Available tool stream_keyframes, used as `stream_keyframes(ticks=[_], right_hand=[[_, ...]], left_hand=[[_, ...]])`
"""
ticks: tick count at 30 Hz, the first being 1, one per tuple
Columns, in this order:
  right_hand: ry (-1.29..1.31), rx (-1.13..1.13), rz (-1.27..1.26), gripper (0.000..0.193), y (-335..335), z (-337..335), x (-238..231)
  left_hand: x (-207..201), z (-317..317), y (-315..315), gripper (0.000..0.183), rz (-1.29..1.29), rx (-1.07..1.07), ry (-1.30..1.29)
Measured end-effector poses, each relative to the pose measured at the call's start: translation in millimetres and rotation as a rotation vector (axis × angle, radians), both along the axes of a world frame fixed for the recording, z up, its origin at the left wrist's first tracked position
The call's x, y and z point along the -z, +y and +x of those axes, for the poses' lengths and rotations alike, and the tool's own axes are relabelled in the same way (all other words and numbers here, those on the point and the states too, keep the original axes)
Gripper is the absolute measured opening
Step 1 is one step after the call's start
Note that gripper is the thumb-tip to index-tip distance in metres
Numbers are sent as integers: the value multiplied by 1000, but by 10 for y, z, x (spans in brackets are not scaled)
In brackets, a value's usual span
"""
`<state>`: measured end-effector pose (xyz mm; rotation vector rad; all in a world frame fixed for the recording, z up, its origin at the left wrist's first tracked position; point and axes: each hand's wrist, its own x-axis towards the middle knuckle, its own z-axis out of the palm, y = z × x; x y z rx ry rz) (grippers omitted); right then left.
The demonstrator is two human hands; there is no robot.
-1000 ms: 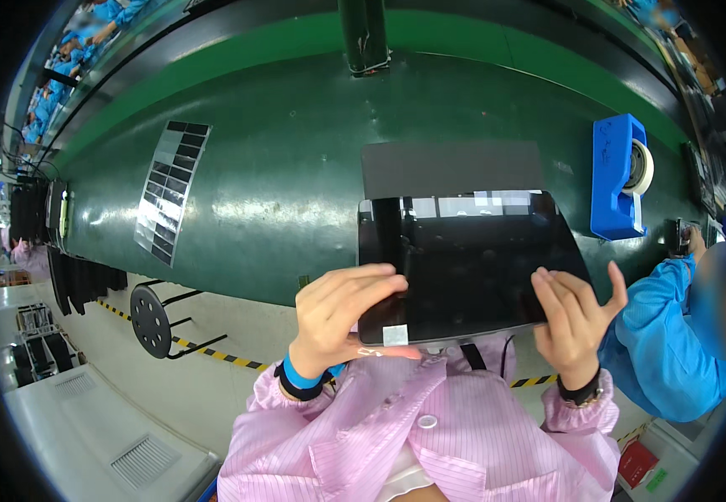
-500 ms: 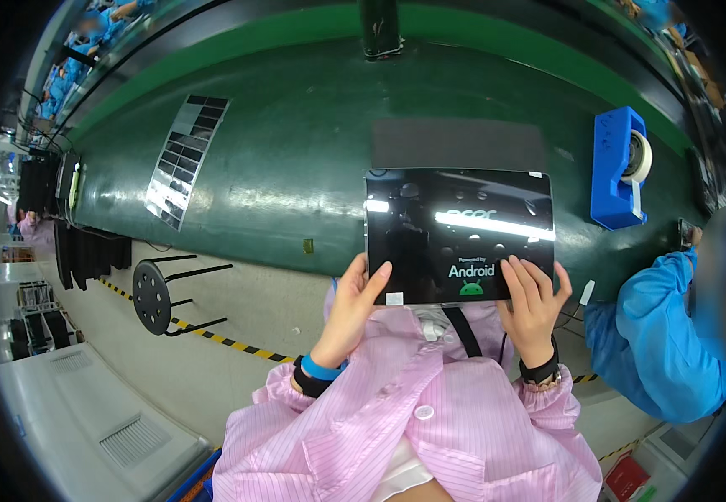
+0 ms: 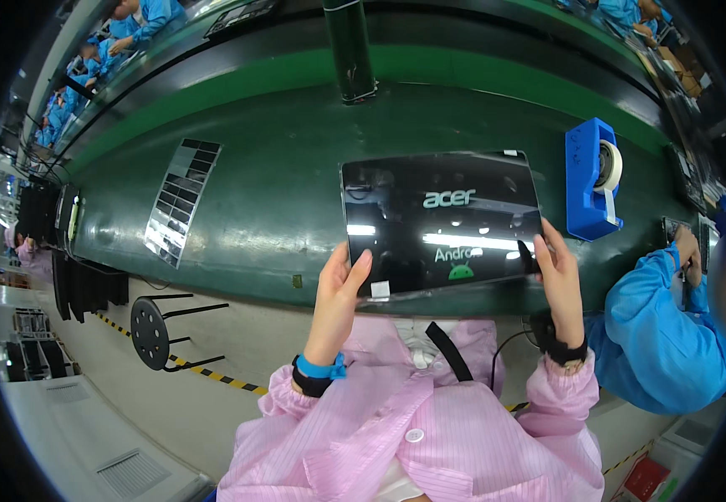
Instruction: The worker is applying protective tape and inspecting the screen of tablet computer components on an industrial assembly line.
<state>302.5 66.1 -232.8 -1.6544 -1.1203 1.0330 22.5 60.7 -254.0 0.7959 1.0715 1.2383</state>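
Observation:
A black tablet is held between my two hands over the near edge of the green bench, its lit screen facing up with white lettering and a small green figure. It sits slightly tilted, the right side higher in the picture. My left hand grips the lower left corner, thumb on the front beside a small white sticker. Around the right edge closes my right hand, thumb at the screen's rim. The fingers behind the tablet are partly hidden. Both wrists wear black bands, the left a blue one too.
A blue tape dispenser with a white roll stands right of the tablet. A sheet of dark rectangles lies on the green bench at left. A black stool stands below. At right sits a person in blue.
The tablet has turned slightly counterclockwise and shifted left in the picture. My right hand has gone from the screen's lower front to its right edge. The dark sheet behind the tablet no longer shows.

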Motion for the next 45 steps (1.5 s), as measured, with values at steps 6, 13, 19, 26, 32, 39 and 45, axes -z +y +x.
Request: stream_keyframes(ticks=[6,13,19,26,32,39,45], right_hand=[[-300,-124,94,37,304,146,296],[-235,-127,81,36,357,129,226],[-220,-192,29,38,351,88,195],[-317,-297,39,46,334,110,203],[-357,-316,3,55,320,50,248],[-84,-323,56,52,277,-53,147],[782,-105,-57,57,199,-383,-108]], left_hand=[[-23,-16,265,31,139,6,860],[-46,75,214,34,126,-5,1256],[46,-50,236,41,199,-61,1240],[37,-108,207,47,176,63,1363],[-55,-117,212,53,249,42,1043],[-52,-277,294,50,125,-34,661],[56,-364,306,51,121,-61,670]])
